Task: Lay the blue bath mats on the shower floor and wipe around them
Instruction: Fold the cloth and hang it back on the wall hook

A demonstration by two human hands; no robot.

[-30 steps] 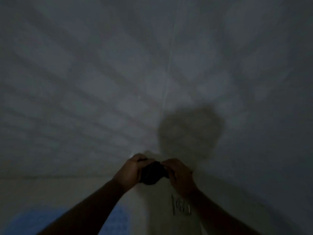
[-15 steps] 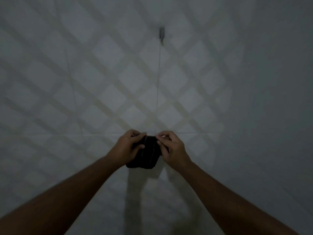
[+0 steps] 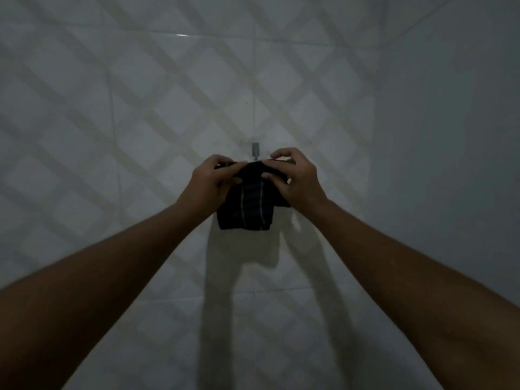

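Note:
Both arms reach up to a tiled wall in dim light. A dark folded cloth point(image 3: 249, 208) with pale stripes hangs between my hands. My left hand point(image 3: 209, 184) pinches its upper left edge with thumb and fingers. My right hand point(image 3: 292, 178) pinches the upper right edge, fingers curled over the top. Just above the cloth a small metal hook point(image 3: 255, 150) sticks out of the wall. The top edge of the cloth sits right below the hook. No blue bath mat is in view.
The wall point(image 3: 140, 108) carries a diamond pattern on pale tiles. A plain wall point(image 3: 450, 136) meets it at a corner on the right. Shadows of my arms and the cloth fall below on the tiles.
My view has tilted up from the floor and blue mat to the wall. Both hands have raised the cloth up to just below the hook, and it now hangs more unfolded.

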